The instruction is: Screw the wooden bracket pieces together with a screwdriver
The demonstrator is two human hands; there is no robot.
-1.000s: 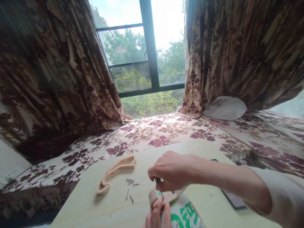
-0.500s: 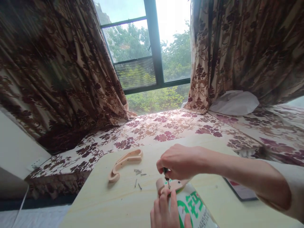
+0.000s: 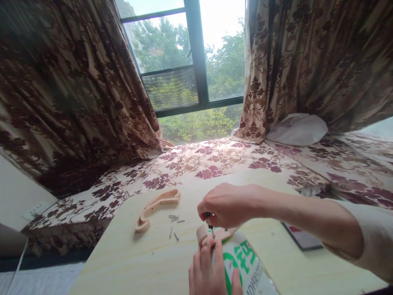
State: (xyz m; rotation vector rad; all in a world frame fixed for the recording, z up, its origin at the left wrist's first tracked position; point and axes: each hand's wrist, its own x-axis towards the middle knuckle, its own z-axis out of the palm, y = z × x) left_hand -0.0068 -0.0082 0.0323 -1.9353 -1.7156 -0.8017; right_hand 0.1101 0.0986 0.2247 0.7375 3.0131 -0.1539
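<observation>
My right hand (image 3: 225, 205) is closed around the dark handle of a screwdriver (image 3: 210, 219), whose tip points down at a screw in a curved wooden piece (image 3: 223, 234). Fingers of my left hand (image 3: 208, 268) are spread, their tips pressing on the near edge of that piece beside the screw. Beneath it lies a white and green printed package (image 3: 248, 262). A second curved wooden piece (image 3: 158, 203) rests on the table to the left. Several loose screws (image 3: 173, 219) lie between the two wooden pieces.
The pale table (image 3: 123, 254) stands against a ledge with floral cloth (image 3: 190, 162). A flat dark-edged object (image 3: 302, 238) lies under my right forearm. Farther off are a white bag (image 3: 297, 129), patterned curtains (image 3: 76, 82) and a window (image 3: 195, 53).
The whole view has shifted slightly, so things appear a little farther left and higher. My right hand has turned slightly on the screwdriver; my left hand keeps its place on the wood.
</observation>
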